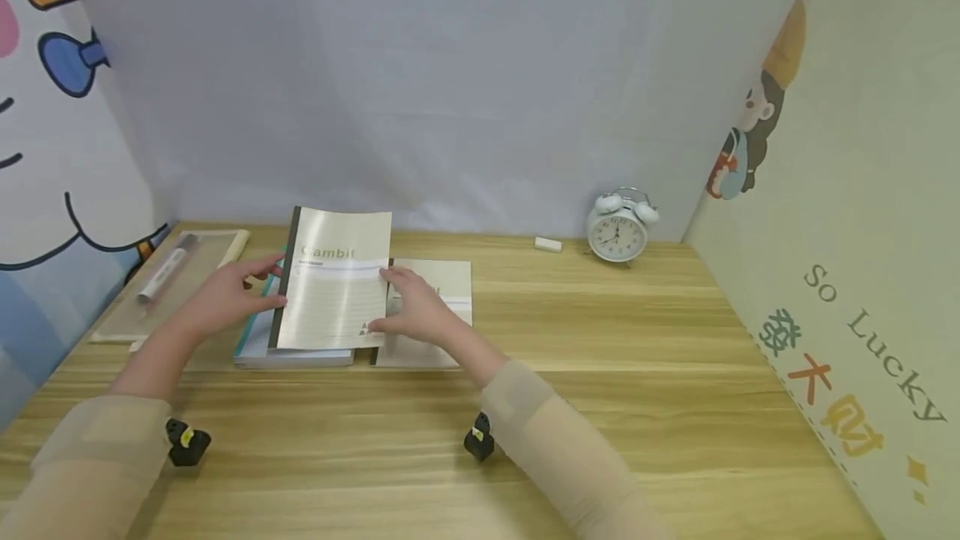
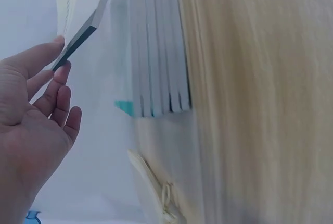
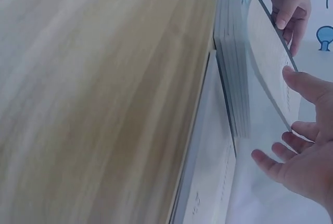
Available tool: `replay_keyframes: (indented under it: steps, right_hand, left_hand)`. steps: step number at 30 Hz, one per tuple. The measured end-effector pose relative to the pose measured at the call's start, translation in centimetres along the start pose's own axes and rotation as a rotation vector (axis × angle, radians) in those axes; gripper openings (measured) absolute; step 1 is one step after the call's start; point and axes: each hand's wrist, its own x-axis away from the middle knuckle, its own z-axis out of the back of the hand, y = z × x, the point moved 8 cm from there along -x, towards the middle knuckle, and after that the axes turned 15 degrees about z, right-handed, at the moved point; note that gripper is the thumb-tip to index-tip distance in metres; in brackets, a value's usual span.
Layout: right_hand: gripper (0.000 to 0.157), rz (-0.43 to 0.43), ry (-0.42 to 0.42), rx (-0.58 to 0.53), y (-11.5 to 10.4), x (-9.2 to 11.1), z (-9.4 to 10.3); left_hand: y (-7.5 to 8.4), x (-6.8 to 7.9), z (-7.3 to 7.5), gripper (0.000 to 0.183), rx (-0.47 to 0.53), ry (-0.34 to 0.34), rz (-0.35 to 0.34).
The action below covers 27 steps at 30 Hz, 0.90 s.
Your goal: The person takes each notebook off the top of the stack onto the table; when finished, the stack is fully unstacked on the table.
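Observation:
A notebook (image 1: 337,290) with a pale cover, a dark spine and the printed word "Gambit" is held above a stack of notebooks. My left hand (image 1: 228,294) pinches its spine edge between thumb and fingers. On the opposite edge, my right hand (image 1: 420,311) grips it, thumb on the cover and fingers at the edge, as the right wrist view shows. The stack (image 2: 158,41) under it has several thick grey-white page blocks and a teal corner. To its right lies a lower pile with a similar notebook (image 1: 452,282) on top, partly covered by my right hand.
A pale zip pouch (image 1: 202,294) with a marker (image 1: 163,273) lies at the left of the wooden table. At the back right stand a white eraser (image 1: 547,244) and a white twin-bell alarm clock (image 1: 617,236). Cloth walls close off the back and sides.

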Motion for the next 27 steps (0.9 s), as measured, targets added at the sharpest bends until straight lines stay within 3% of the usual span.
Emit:
replay_keyframes:
  steps: [7,15,21,27]
  right_hand:
    - [0.077,0.000,0.125,-0.137,0.6,1.0,2.6]
    - [0.066,0.011,0.253,-0.161,1.6,2.4,6.6]
    - [0.066,0.005,0.272,-0.183,2.5,4.1,9.6]
    - [0.065,0.036,0.282,-0.232,3.5,6.3,12.3]
  left_hand:
    - [3.1,0.2,0.4,0.071,0.029,0.058,-0.064]
    - [7.7,0.5,0.2,0.070,0.015,0.088,-0.107]
    - [10.8,0.2,-0.6,0.069,0.050,0.082,-0.110]
    - [13.4,-0.7,-2.3,0.066,0.082,0.054,-0.129]
